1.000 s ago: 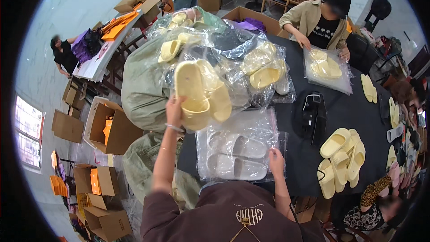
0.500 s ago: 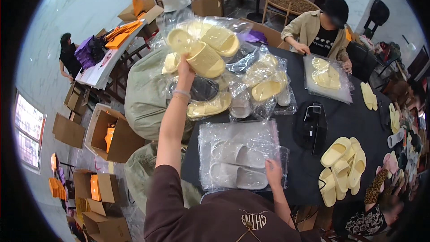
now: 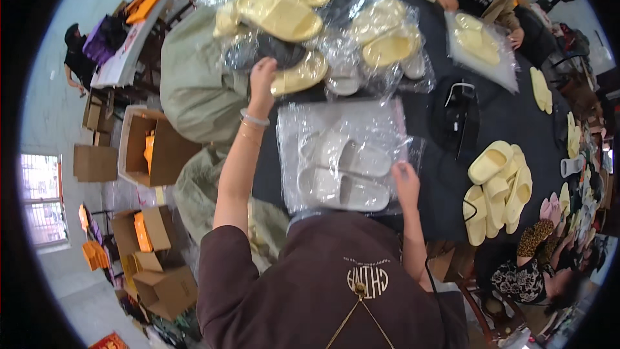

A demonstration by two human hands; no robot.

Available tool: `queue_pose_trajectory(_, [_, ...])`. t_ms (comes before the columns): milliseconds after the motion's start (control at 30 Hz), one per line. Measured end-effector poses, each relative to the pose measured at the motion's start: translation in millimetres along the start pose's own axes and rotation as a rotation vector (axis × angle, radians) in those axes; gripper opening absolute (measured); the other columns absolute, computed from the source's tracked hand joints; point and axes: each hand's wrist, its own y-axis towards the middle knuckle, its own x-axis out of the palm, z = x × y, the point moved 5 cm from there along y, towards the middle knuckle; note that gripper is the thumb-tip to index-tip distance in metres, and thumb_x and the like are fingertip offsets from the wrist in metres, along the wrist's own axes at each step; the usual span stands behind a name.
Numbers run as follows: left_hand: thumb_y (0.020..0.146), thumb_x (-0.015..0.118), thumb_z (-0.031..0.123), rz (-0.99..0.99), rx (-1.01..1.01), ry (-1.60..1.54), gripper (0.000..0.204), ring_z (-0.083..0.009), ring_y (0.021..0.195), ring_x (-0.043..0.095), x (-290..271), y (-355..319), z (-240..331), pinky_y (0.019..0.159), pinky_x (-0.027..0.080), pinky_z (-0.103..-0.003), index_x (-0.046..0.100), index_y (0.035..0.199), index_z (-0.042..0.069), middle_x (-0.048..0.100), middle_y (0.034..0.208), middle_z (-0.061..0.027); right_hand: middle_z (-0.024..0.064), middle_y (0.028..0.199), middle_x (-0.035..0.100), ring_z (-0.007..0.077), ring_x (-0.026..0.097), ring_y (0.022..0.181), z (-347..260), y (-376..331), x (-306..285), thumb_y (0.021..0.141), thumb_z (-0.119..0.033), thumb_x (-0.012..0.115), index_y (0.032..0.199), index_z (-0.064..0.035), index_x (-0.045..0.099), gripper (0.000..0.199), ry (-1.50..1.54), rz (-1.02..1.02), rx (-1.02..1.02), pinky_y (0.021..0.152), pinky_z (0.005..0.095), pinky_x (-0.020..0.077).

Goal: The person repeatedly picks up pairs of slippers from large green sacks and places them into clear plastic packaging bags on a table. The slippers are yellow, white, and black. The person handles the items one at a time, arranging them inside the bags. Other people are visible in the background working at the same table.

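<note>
On the black-covered table, a pair of grey slippers lies in a clear plastic bag, straight in front of me. My right hand pinches this bag at its right edge. My left hand is beside the pile, by a bagged black slipper and a bagged yellow slipper; its fingers look loose, with nothing held in them. Higher on the pile rests a bagged pair of yellow slippers. More bagged yellow slippers lie to the right.
Loose yellow slippers are heaped at the table's right. A black device stands mid-table. Across from me a co-worker's hand touches a bagged yellow pair. Green sacks and a cardboard box are at left.
My left hand has let go of the bagged yellow slippers, which now lie on the pile, and has drawn back toward me. My right hand stays at the grey slippers' bag. The view has tilted down.
</note>
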Motion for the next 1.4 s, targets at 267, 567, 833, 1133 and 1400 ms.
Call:
queue_pose_trajectory(267, [0.081, 0.063, 0.032, -0.014, -0.064, 0.923, 0.041, -0.0345, 0.084, 0.064, -87.4, -126.7, -141.5, 0.076, 0.049, -0.039, 0.063, 0.103, -0.003, 0.066, 0.087, -0.0201, 0.0112, 0.105, 0.064, 0.0159, 0.059, 0.097, -8.0, 21.3, 16.4, 0.087, -0.022, 0.064, 0.109, 0.0029, 0.061, 0.034, 0.146, 0.022, 0.040, 0.086, 0.0288, 0.0446])
queue_pose_trajectory(567, [0.080, 0.068, 0.033, -0.155, -0.057, 0.886, 0.036, -0.0212, 0.071, 0.063, -64.2, -136.6, -128.2, 0.067, 0.050, -0.031, 0.062, 0.089, -0.002, 0.066, 0.081, -0.0129, 0.0071, 0.088, 0.067, 0.0112, 0.060, 0.080, -3.8, 21.1, 21.3, 0.092, -0.020, 0.056, 0.104, 0.0026, 0.063, 0.026, 0.162, -0.030, 0.095, 0.075, 0.0250, 0.0465])
queue_pose_trajectory(833, [0.086, 0.065, 0.024, -0.008, -0.100, 0.487, 0.026, -0.0106, 0.070, 0.058, -79.5, -127.5, -86.6, 0.056, 0.049, -0.024, 0.057, 0.090, 0.000, 0.058, 0.078, -0.0040, 0.0044, 0.085, 0.064, 0.0085, 0.057, 0.069, -73.7, 58.8, -4.0, 0.094, -0.022, 0.053, 0.117, 0.0013, 0.058, 0.033, 0.160, 0.039, -0.045, 0.065, 0.0226, 0.0458])
queue_pose_trajectory(1133, [0.078, 0.066, 0.013, 0.079, 0.237, 0.985, 0.035, -0.0270, 0.083, 0.052, -125.2, -230.0, -99.8, 0.077, 0.043, -0.036, 0.055, 0.107, -0.001, 0.056, 0.092, -0.0152, 0.0133, 0.107, 0.065, 0.0172, 0.060, 0.098, 14.7, 37.7, -8.4, 0.093, -0.029, 0.054, 0.124, 0.0023, 0.051, 0.045, -0.029, 0.017, -0.063, 0.085, 0.0285, 0.0454])
queue_pose_trajectory(1400, [0.084, 0.066, 0.027, 0.081, -0.239, 0.893, 0.038, -0.0175, 0.074, 0.060, -151.7, -336.6, -144.0, 0.068, 0.049, -0.029, 0.056, 0.104, -0.004, 0.062, 0.085, -0.0110, 0.0135, 0.102, 0.065, 0.0218, 0.061, 0.095, 58.2, -21.3, -13.5, 0.086, -0.019, 0.063, 0.119, -0.0030, 0.057, 0.037, -0.074, -0.053, 0.040, 0.083, 0.0317, 0.0454])
